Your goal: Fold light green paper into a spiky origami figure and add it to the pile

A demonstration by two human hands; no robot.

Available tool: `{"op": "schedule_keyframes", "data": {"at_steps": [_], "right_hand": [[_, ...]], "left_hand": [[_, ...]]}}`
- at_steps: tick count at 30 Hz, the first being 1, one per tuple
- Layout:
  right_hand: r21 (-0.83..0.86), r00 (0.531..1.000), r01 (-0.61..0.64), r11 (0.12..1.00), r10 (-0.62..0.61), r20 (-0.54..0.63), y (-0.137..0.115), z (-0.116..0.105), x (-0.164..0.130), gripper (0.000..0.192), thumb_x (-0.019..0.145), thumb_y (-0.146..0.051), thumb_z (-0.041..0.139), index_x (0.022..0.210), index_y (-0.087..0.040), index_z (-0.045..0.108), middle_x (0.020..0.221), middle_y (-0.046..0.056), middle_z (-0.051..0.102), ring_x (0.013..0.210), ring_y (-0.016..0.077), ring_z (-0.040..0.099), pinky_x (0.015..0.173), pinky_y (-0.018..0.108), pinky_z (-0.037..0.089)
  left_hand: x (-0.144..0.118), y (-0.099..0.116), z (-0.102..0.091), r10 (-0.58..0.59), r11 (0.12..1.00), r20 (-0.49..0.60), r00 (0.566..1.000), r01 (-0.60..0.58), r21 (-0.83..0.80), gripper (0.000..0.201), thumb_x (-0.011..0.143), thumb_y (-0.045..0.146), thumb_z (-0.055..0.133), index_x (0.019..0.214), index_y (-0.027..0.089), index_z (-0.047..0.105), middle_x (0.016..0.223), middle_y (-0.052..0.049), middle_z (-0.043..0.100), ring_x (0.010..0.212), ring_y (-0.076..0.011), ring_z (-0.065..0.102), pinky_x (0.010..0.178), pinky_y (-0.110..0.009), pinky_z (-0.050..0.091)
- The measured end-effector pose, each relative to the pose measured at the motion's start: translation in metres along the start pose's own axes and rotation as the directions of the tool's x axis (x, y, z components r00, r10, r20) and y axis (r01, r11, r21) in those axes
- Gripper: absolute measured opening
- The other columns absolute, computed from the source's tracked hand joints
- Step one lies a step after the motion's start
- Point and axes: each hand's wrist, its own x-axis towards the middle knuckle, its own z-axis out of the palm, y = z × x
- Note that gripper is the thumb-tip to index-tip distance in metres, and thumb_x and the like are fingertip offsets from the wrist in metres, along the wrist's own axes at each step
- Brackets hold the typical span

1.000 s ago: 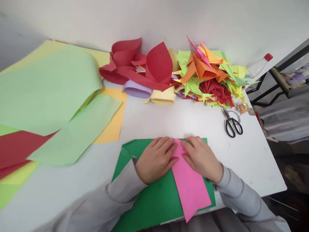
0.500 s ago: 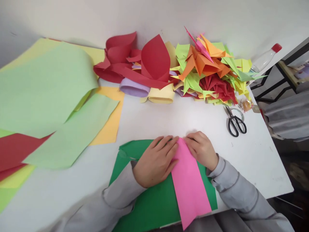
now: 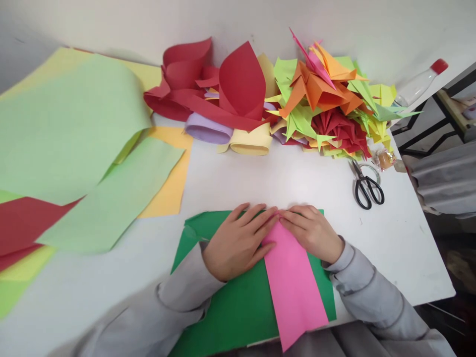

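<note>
Your left hand (image 3: 238,243) and right hand (image 3: 310,232) press flat, fingers outstretched, on the far end of the long folded pink paper strip (image 3: 293,282), gripping nothing, atop the green paper sheet (image 3: 234,312) on the white worktop (image 3: 390,243).

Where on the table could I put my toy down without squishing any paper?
Bare table lies between the green sheet, the paper pile and the scissors. More lies right of the right hand. The left side is crowded with big sheets.

Looks like a home craft corner: white tabletop (image 3: 390,248) strewn with coloured paper sheets (image 3: 70,134), folded origami pile (image 3: 327,104), scissors (image 3: 366,186).
</note>
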Motion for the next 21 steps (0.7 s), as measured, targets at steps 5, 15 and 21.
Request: {"op": "schedule_keyframes", "data": {"at_steps": [5, 15, 21], "right_hand": [[0.048, 0.999, -0.035, 0.998, 0.035, -0.005, 0.0004, -0.0004, -0.0014, 0.022, 0.096, -0.018, 0.049, 0.104, -0.014, 0.069, 0.116, 0.009, 0.068, 0.105, 0.0223, 0.057, 0.089, 0.038, 0.049], [0.099, 0.999, -0.037, 0.994, 0.036, 0.014, 0.0019, -0.0004, -0.0047, 0.021, 0.096, -0.020, 0.050, 0.105, -0.017, 0.069, 0.115, 0.008, 0.068, 0.109, 0.0217, 0.057, 0.090, 0.038, 0.048], [0.091, 1.000, -0.022, 0.996, 0.021, 0.006, 0.0022, -0.0017, -0.0036, 0.020, 0.096, -0.020, 0.051, 0.104, -0.018, 0.069, 0.113, 0.008, 0.069, 0.107, 0.0215, 0.057, 0.090, 0.038, 0.048]], "left_hand": [[-0.0008, -0.0021, 0.0010, -0.007, 1.000, 0.009, 1.000, 0.007, -0.012, 0.045, 0.095, 0.041, 0.041, 0.127, 0.014, 0.059, 0.130, -0.011, 0.062, 0.117, -0.0295, 0.053, 0.099, -0.048, 0.036], [-0.0007, -0.0026, 0.0016, -0.005, 1.000, -0.002, 1.000, 0.005, -0.013, 0.046, 0.094, 0.043, 0.044, 0.127, 0.013, 0.058, 0.129, -0.011, 0.063, 0.116, -0.0295, 0.054, 0.100, -0.048, 0.036], [-0.0007, -0.0023, 0.0019, -0.003, 1.000, 0.002, 1.000, 0.003, -0.008, 0.046, 0.094, 0.042, 0.043, 0.126, 0.013, 0.059, 0.129, -0.012, 0.062, 0.116, -0.0304, 0.053, 0.100, -0.049, 0.036]]}}
